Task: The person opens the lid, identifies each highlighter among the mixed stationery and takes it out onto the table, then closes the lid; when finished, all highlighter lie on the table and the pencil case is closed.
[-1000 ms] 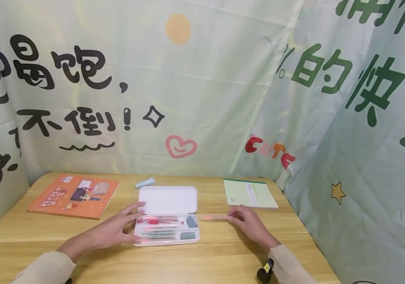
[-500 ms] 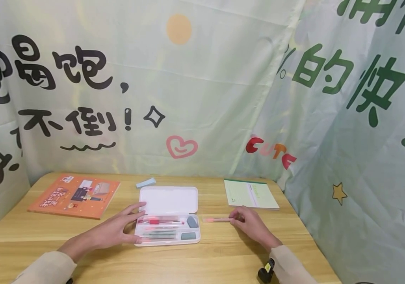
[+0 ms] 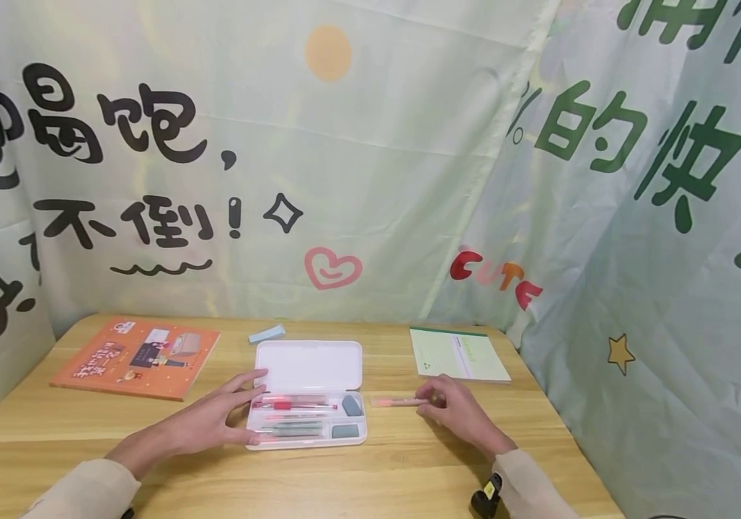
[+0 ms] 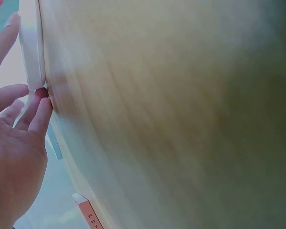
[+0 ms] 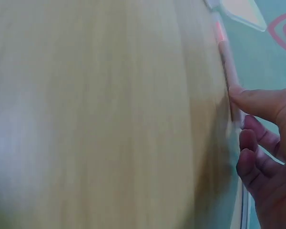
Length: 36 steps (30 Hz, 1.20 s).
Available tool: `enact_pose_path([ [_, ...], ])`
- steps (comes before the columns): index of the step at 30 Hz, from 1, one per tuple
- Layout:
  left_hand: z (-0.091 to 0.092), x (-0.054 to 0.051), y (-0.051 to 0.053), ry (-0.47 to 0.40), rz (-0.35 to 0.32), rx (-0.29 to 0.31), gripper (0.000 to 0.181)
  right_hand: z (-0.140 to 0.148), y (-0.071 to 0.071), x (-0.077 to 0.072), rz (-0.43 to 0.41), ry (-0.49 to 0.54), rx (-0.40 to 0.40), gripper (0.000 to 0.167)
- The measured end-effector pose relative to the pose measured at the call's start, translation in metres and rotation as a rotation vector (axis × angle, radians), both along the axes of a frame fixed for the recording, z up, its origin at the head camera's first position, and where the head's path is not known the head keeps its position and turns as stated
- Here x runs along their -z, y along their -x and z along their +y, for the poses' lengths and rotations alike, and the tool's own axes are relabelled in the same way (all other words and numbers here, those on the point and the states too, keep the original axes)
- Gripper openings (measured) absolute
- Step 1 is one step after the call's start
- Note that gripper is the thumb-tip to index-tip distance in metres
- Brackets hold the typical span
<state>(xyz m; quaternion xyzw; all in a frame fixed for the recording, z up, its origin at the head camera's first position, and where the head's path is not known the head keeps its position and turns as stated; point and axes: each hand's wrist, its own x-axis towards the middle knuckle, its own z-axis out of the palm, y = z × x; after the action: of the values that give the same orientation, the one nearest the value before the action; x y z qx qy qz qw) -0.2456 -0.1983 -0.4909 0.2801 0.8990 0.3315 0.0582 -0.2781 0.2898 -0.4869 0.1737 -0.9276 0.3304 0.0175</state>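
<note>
An open white pencil case (image 3: 308, 366) lies on the table with its lid folded back. Inside it are several pens (image 3: 293, 406) and two grey erasers (image 3: 345, 431). My left hand (image 3: 218, 414) holds the case's left side, thumb at the near corner and fingers by the hinge and lid; the left wrist view shows the thumb along the case's edge (image 4: 32, 47). To the right of the case, a slim pen (image 3: 399, 402) with a pink end lies flat on the table. My right hand (image 3: 458, 411) pinches its right end, with the thumb on the barrel (image 5: 229, 71).
An orange book (image 3: 137, 358) lies at the left of the wooden table (image 3: 318, 483). A light blue strip (image 3: 267, 334) is behind the pencil case. At the back right is a pale green notebook (image 3: 461, 354). Printed cloth (image 3: 370, 173) hangs behind the table.
My right thumb and fingers have shifted slightly on the pen's right end, which shows more between them now. Earlier the pen slid a little rightward, away from the case. My left hand stays put.
</note>
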Motion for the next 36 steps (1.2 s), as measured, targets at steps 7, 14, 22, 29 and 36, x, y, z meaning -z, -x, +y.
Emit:
enact_pose_path([
  [7, 0.001, 0.000, 0.000, -0.005, 0.001, 0.000, 0.099, -0.043, -0.007, -0.016, 0.021, 0.057, -0.052, 0.028],
  [14, 0.003, -0.003, 0.000, -0.018, -0.006, 0.013, 0.096, -0.100, -0.018, -0.024, 0.004, 0.063, -0.247, 0.018],
  [22, 0.001, 0.000, 0.000, -0.010, -0.009, 0.005, 0.098, -0.146, -0.031, -0.019, -0.053, 0.053, -0.371, 0.013],
  [29, 0.001, 0.001, 0.000, -0.012, 0.003, 0.010, 0.098, -0.157, -0.034, -0.014, 0.011, -0.031, -0.410, 0.018],
  [36, 0.001, -0.002, -0.001, -0.026, 0.006, 0.024, 0.096, -0.161, -0.036, -0.018, 0.116, -0.217, -0.441, 0.023],
])
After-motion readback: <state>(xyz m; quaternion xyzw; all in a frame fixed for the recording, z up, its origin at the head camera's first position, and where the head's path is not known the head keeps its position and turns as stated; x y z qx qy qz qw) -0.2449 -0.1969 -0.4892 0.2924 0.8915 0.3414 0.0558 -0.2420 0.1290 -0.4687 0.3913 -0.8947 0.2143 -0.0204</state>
